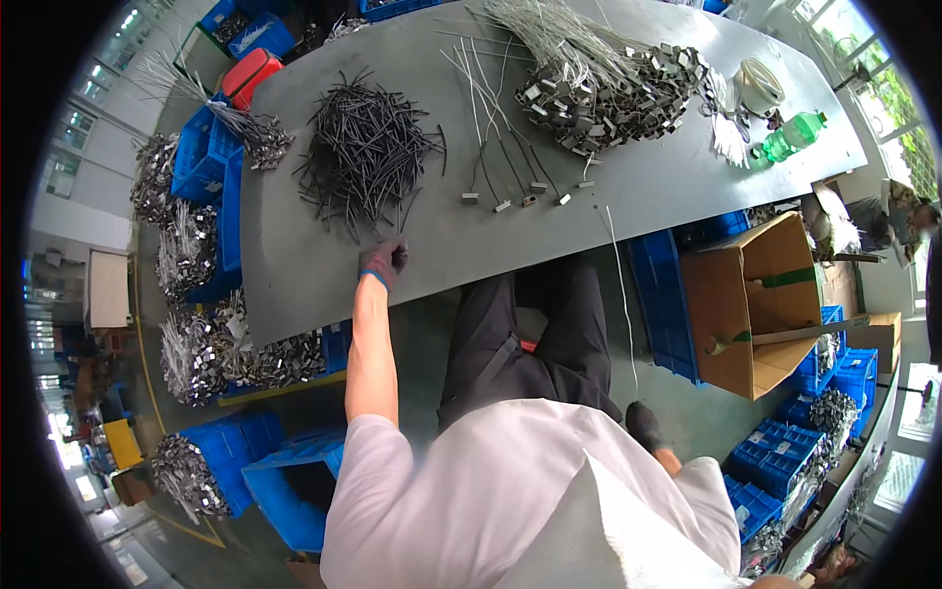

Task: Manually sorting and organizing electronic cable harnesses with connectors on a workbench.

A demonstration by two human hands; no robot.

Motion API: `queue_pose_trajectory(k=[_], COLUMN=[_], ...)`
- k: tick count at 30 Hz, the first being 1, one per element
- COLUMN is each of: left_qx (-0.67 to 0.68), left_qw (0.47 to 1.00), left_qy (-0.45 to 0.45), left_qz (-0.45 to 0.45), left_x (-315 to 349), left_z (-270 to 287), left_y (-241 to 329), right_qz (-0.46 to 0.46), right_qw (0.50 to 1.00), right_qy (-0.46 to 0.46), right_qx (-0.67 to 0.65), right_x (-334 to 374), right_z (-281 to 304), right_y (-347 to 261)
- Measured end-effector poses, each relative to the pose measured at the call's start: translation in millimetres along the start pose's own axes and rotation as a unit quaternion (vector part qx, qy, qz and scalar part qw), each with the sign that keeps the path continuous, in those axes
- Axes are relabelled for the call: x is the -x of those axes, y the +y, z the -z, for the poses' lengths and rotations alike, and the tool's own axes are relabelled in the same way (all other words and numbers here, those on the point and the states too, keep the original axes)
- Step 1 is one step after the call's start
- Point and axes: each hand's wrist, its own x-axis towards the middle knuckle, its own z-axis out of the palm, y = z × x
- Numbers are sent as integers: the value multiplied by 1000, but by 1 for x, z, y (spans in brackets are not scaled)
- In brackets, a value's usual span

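A grey table stretches across a bright workshop, and here on it sits the black tube pile! Just at the pile's near edge, the left hand, gloved, has its fingers curled narrow by a few stray tubes; whether one is pinched, I can't tell. Well right of the pile and nearer the body, off the table, the right hand, gloved too, has fingers closed at the lower end of a white wire, whose upper end reaches the tabletop! Right of the pile lie loose metal-tipped leads, then a big wire bundle, and farthest right, a green bottle; beyond the pile, leftward, a red container
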Motion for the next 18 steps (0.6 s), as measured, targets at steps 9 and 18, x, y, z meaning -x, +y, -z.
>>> queue_pose_trajectory(k=[9, 18], left_qx=[286, 272], left_qw=[945, 933], left_qy=[-133, -225], left_qz=[91, -71], left_x=[25, 101], left_z=[-102, -279], left_y=[-10, -29], right_qz=[53, 85], right_qw=[948, 979], right_qy=[218, 183], right_qx=[-228, -20], right_x=[-22, -68], right_z=[92, 201], right_y=[-87, -153])
